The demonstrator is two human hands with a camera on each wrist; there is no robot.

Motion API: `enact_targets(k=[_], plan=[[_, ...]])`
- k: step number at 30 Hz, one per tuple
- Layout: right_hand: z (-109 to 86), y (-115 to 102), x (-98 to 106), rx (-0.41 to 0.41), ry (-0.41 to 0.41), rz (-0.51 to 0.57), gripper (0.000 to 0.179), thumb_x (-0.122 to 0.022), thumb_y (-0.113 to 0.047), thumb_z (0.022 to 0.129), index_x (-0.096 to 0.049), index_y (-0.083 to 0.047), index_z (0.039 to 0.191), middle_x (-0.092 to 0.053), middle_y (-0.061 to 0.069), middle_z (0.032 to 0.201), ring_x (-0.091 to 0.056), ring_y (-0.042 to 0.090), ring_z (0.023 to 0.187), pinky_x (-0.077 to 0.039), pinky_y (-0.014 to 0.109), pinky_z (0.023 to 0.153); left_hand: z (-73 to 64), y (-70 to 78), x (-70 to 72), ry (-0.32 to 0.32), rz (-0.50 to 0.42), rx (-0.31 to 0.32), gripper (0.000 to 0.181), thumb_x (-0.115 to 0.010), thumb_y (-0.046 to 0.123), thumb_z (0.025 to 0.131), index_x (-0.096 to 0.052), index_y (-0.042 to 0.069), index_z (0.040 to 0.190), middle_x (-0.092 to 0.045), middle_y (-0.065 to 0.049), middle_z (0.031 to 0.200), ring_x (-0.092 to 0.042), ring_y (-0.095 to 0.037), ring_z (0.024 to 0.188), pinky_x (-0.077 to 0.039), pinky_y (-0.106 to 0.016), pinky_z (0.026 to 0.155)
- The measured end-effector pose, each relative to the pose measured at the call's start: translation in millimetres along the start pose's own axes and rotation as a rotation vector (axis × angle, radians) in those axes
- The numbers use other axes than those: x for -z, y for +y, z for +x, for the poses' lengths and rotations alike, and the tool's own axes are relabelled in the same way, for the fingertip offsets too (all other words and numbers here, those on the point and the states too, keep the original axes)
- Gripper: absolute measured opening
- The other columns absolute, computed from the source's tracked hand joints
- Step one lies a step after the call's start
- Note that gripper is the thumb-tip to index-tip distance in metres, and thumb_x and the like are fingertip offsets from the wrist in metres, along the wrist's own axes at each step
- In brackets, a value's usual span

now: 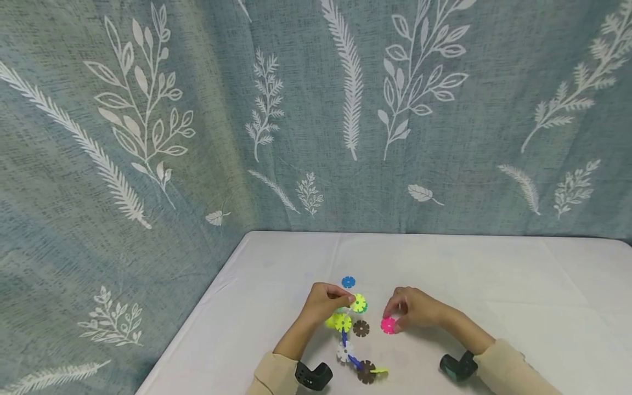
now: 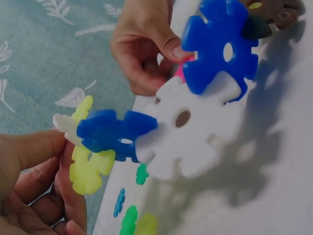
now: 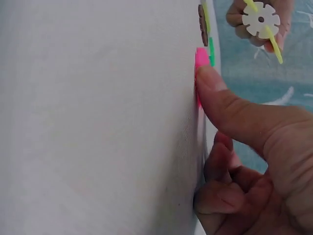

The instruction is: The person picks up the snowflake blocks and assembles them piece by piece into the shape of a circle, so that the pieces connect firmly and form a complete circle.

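My left hand (image 1: 326, 302) pinches one end of a chain of interlocked notched plastic discs. Within that chain are yellow discs (image 2: 90, 169), blue discs (image 2: 220, 46), a white disc (image 2: 195, 132) and a brown disc (image 1: 366, 372). In the right wrist view, another white disc (image 3: 269, 28) sits at the left fingers, with yellow discs slotted into it. My right hand (image 1: 417, 307) holds a pink notched disc (image 1: 388, 325) by its edges, down at the tabletop; the thumb (image 3: 212, 83) lies against it.
Loose discs lie on the white table (image 1: 469, 274): a blue disc (image 1: 348, 282), a yellow disc (image 1: 360, 302) overlapping a green one, and a brown disc (image 1: 361, 328) between the hands. A patterned curtain (image 1: 306, 109) stands behind the table and on its left.
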State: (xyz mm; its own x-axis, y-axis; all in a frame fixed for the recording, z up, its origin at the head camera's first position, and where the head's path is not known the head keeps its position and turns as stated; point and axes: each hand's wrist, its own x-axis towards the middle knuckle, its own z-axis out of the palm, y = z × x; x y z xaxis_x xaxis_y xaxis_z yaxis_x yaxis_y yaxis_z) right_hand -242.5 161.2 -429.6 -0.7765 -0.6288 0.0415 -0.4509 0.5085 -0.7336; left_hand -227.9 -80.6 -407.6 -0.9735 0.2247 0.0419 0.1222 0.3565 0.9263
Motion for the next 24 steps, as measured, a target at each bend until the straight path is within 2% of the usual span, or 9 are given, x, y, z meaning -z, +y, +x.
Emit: enact_targets(k=[4, 9, 13, 20, 22, 24], plan=[[1.6, -1.9, -1.6, 0.001, 0.023, 0.064, 0.014, -0.071, -0.003, 0.073, -0.062, -0.009, 0.08, -0.059, 0.002, 0.075, -0.049, 0.005, 0.067, -0.043, 0.021, 0.061, -0.8, 0.6, -0.8, -0.005, -0.005, 0.015, 0.02, -0.069, 0.012, 0.079, -0.069, -0.007, 0.082, -0.069, -0.013, 0.075, -0.063, -0.021, 0.071, -0.049, -0.029, 0.065], [5.2, -12.4, -1.1, 0.045, 0.176, 0.14, 0.004, -0.066, -0.004, 0.081, -0.062, -0.003, 0.082, -0.065, 0.005, 0.076, -0.054, 0.002, 0.065, -0.046, 0.021, 0.056, -0.4, 4.2, -3.9, -0.006, -0.046, 0.041, 0.021, -0.068, 0.014, 0.081, -0.068, -0.007, 0.086, -0.069, -0.013, 0.079, -0.063, -0.015, 0.072, -0.05, -0.029, 0.069], [8.0, -21.9, -4.2, 0.072, 0.27, 0.099, 0.004, -0.067, -0.006, 0.081, -0.063, -0.004, 0.081, -0.067, 0.004, 0.077, -0.059, 0.002, 0.069, -0.048, 0.02, 0.06, 0.3, 3.3, -6.8, 0.004, -0.078, 0.055, 0.022, -0.067, 0.013, 0.082, -0.068, -0.008, 0.087, -0.07, -0.014, 0.082, -0.061, -0.009, 0.071, -0.051, -0.029, 0.07], [11.0, -31.6, -12.4, 0.056, 0.357, 0.068, 0.004, -0.068, -0.007, 0.081, -0.063, -0.007, 0.08, -0.068, 0.002, 0.079, -0.064, 0.011, 0.071, -0.05, 0.019, 0.062, -0.1, 1.7, -8.8, 0.033, -0.114, 0.071, 0.021, -0.065, 0.012, 0.083, -0.068, -0.008, 0.088, -0.07, -0.016, 0.086, -0.061, -0.008, 0.071, -0.052, -0.037, 0.075], [11.8, -34.3, -14.4, 0.095, 0.391, 0.033, 0.004, -0.068, -0.006, 0.081, -0.064, -0.006, 0.079, -0.068, 0.003, 0.078, -0.065, 0.015, 0.07, -0.05, 0.019, 0.062, -1.9, 4.0, -10.0, 0.06, -0.127, 0.081, 0.021, -0.066, 0.012, 0.083, -0.068, -0.008, 0.088, -0.07, -0.014, 0.086, -0.06, -0.008, 0.07, -0.052, -0.035, 0.074], [12.5, -36.6, -15.9, 0.174, 0.439, -0.043, 0.004, -0.068, -0.004, 0.079, -0.064, -0.005, 0.078, -0.068, 0.003, 0.075, -0.064, 0.014, 0.068, -0.05, 0.018, 0.061, -3.9, 6.6, -11.6, 0.097, -0.138, 0.089, 0.02, -0.067, 0.011, 0.082, -0.067, -0.008, 0.086, -0.07, -0.012, 0.084, -0.059, -0.007, 0.069, -0.052, -0.03, 0.071]])
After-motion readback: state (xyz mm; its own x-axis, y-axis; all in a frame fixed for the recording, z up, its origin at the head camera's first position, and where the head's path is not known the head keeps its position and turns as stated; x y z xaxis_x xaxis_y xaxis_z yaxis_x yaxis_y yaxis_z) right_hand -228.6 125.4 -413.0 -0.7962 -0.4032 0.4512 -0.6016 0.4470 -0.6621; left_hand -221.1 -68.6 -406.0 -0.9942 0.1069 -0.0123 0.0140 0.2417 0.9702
